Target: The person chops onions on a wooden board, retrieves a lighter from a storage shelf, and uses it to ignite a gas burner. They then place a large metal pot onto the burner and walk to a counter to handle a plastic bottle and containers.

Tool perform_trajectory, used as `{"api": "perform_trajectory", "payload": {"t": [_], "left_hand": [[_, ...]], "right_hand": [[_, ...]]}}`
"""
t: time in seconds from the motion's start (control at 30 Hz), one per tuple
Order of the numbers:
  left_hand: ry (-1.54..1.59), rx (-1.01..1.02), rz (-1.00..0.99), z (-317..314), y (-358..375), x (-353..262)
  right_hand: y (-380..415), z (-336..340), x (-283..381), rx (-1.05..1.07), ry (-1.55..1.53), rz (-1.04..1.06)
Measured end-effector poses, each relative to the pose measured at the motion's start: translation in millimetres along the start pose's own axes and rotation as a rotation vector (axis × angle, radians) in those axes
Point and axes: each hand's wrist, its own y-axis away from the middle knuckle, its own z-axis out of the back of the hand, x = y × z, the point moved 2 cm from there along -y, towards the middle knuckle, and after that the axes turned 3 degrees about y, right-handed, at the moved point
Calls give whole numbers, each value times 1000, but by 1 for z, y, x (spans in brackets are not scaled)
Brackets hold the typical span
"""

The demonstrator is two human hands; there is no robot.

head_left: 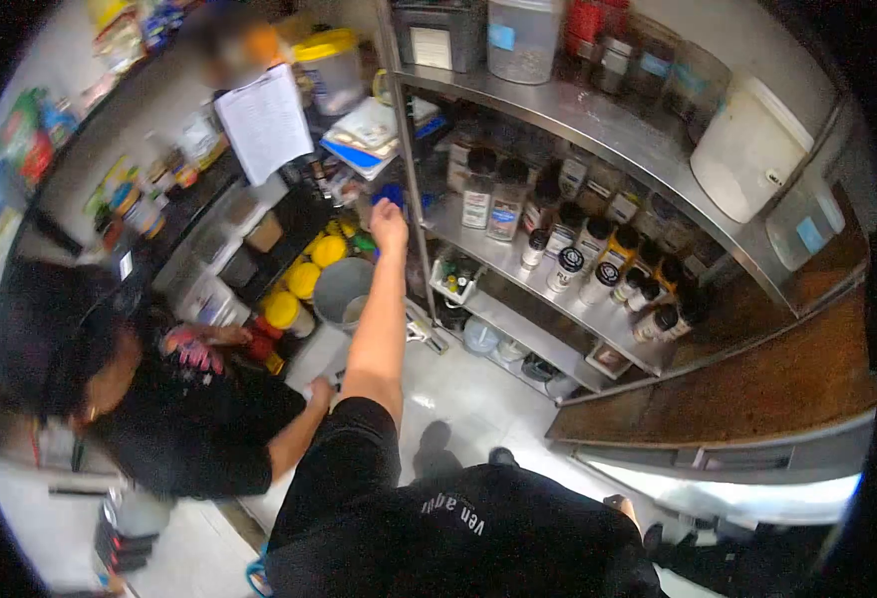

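The left hand (390, 223) curls beside a blue item (389, 192) at eleven o'clock, grip unclear. At five, the right hand's (622, 506) state cannot be told.

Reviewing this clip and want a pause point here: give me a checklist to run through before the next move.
1. Left hand has a firm grip on the blue item: cannot tell; they meet in view, but the fingers are unclear.
2. Right hand empty: cannot tell; mostly hidden beside the body.
3. Co-worker well away from the reaching arm: not ok; one of their hands is close beside it.
4. Gray bin uncovered: ok.
5. Black-capped bottles on the metal shelf: ok.
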Motion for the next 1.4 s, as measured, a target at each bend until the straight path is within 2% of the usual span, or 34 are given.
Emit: {"api": "perform_trajectory", "payload": {"t": [0.07, 0.1, 0.13, 0.2, 0.23, 0.3, 0.33, 0.37, 0.4, 0.43, 0.47, 0.53, 0.57, 0.6, 0.63, 0.7, 0.73, 0.87, 0.93, 1.07, 1.13, 1.17, 1.2, 1.23, 1.27, 1.3, 1.33, 1.37, 1.4], "left_hand": [[-85, 19, 39, -20, -28, 22], [-120, 12, 4, -28, -39, 34], [-289, 42, -46, -27, -40, 18], [-328, 69, -112, -31, -51, 18], [-348, 95, -108, -31, -50, 8], [-371, 117, -133, -33, -56, 2], [-425, 166, -208, -32, -62, 9], [-441, 163, -381, -31, -66, 15], [-490, 220, -351, -31, -68, 15], [-489, 222, -363, -35, -77, 32], [-490, 279, -274, -37, -78, 26], [-567, 283, -297, -43, -78, 26], [-553, 277, -304, -44, -76, 26], [-567, 255, -390, -45, -74, 30], [-583, 226, -478, -44, -75, 34], [-540, 217, -489, -40, -68, 34], [-529, 231, -431, -36, -61, 29], [-584, 348, -361, -21, -47, 6], [-556, 353, -404, -15, -46, -5], [-713, 360, -440, -10, -52, -32], [-799, 445, -497, -9, -57, -52], [-852, 516, -555, -18, -92, -1], [-997, 393, -833, -17, -92, -7], [-1360, 450, -1063, -18, -109, 15], [-1394, 432, -1097, -18, -83, -29], [-1550, 274, -1015, -23, -91, -13], [-1006, 475, -993, -20, -87, -26], [-376, 505, -692, -20, -20, -113], [-378, 366, -615, -21, 36, -171]], "right_hand": [[12, -29, -14, 41, -12, 65], [27, -42, -12, 56, 132, 233], [26, -60, -21, 44, 132, 211], [3, -103, -53, 27, 463, 131], [12, -111, -44, 31, 457, 112], [29, -135, -17, 109, 308, -43], [77, -126, 42, 113, 200, 345], [26, -156, -32, 346, -590, 44], [103, -131, 84, 68, 69, 89], [85, -142, 54, 46, -40, 156], [91, -143, 57, 27, -95, 163], [96, -140, 49, 11, 70, 264], [109, -138, 50, 5, -3, 149], [119, -137, 50, 8, -71, 40], [116, -139, 33, 9, -28, 88], [112, -141, 15, 22, 23, 86], [108, -142, 10, 27, 37, 83], [90, -140, 9, 28, 56, 88], [81, -138, 15, 30, 53, 111], [72, -136, 41, 14, 8, 146], [66, -141, 56, -35, -42, 68], [38, -151, 27, -34, 130, 342], [51, -145, 48, -27, -14, 151], [48, -149, 44, -23, -27, 108], [58, -149, 48, -1, -13, 64], [57, -152, 39, 15, 0, 62], [66, -152, 41, -1, 55, 35], [53, -159, 24, 18, 332, 273], [55, -156, 27, 108, 184, 61]]}}
